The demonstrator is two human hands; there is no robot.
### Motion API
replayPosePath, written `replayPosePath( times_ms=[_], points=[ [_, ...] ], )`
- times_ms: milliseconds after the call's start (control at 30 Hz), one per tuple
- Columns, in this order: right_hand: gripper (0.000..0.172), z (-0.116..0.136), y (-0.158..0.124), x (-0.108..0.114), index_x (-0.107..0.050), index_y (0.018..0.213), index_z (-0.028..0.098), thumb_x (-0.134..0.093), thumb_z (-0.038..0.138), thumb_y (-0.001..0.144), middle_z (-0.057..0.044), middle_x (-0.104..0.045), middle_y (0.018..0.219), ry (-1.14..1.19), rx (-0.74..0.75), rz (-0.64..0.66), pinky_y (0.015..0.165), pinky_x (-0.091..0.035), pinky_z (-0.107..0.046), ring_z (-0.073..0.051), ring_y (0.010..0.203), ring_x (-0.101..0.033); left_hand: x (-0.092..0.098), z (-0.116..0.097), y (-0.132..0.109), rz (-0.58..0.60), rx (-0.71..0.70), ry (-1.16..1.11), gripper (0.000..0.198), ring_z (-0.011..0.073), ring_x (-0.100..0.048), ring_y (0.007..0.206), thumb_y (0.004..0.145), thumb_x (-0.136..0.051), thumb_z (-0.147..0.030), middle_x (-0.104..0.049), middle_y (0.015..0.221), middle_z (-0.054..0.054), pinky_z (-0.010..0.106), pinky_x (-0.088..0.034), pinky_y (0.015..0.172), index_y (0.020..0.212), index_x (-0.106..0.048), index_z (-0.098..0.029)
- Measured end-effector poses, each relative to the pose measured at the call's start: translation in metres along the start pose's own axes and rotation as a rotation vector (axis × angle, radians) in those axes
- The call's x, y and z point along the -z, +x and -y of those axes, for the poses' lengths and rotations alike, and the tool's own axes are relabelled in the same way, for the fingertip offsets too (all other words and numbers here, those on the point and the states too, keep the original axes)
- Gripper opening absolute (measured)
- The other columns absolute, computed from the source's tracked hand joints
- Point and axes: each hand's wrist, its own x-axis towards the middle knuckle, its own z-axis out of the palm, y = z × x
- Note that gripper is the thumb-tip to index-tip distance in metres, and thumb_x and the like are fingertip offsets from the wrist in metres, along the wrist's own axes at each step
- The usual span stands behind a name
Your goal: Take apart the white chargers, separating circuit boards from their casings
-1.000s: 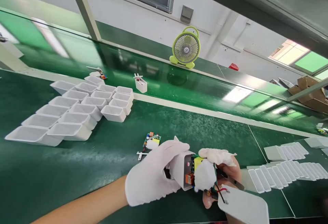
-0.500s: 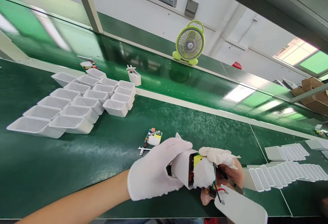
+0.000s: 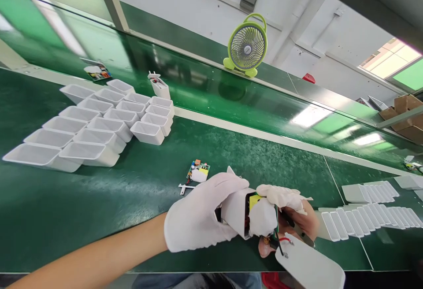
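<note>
My left hand [image 3: 205,212], in a white glove, is closed around a white plastic housing [image 3: 233,214] with its open end to the right. A circuit board [image 3: 262,218] with a white padded lump and yellow part sits partly inside that opening. Gripping the board's outer end is my right hand [image 3: 302,218], its fingers partly covered in white cloth. Something dark and slender [image 3: 297,227] lies in its palm, not clear enough to name. Red and black wires join the board to a white end plate [image 3: 310,262] hanging at the lower right.
Another circuit board [image 3: 200,172] lies beyond my left hand. Several open white housings [image 3: 95,139] stand at left, and rows of white plates [image 3: 370,218] lie at right. A green fan [image 3: 247,49] stands on the shelf behind, cardboard boxes [image 3: 405,115] at far right.
The camera view has shifted slightly, so the bench appears a little higher. Both hands keep their hold, and the board sits at nearly the same depth in the housing.
</note>
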Motion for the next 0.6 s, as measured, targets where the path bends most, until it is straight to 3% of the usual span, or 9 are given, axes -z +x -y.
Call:
replayPosePath(
  times_ms=[167,400,600],
  points=[
    [0.027,0.003,0.003,-0.001,-0.071,0.117,0.029,-0.060,0.043,0.097,0.003,-0.054,0.054,0.023,-0.026,-0.034,0.046,-0.042,-0.033,-0.018,0.039,-0.046,0.000,-0.002,0.001,-0.005,0.061,-0.014,0.039,0.0349,-0.072,0.108,0.067,-0.086,-0.036,-0.079,0.104,0.007,0.051,-0.059,0.099,0.104,-0.074,-0.028],
    [0.044,0.006,-0.012,-0.003,-0.069,0.122,0.032,-0.081,0.038,0.081,0.001,-0.058,0.062,0.148,-0.236,-0.061,0.052,-0.047,-0.034,-0.021,0.053,-0.057,0.001,-0.008,0.003,-0.038,0.123,-0.041,0.030,0.0332,-0.073,0.104,0.064,-0.086,-0.037,-0.079,0.098,0.006,0.048,-0.059,0.098,0.090,-0.074,-0.028],
    [0.033,0.009,-0.012,-0.006,-0.068,0.113,0.030,-0.080,0.036,0.082,0.003,-0.051,0.062,0.108,-0.231,-0.062,0.058,-0.048,-0.037,-0.019,0.050,-0.051,0.002,-0.006,0.002,-0.009,0.110,-0.057,0.031,0.0340,-0.072,0.107,0.066,-0.085,-0.034,-0.079,0.102,0.006,0.049,-0.058,0.100,0.094,-0.075,-0.026]
  ],
)
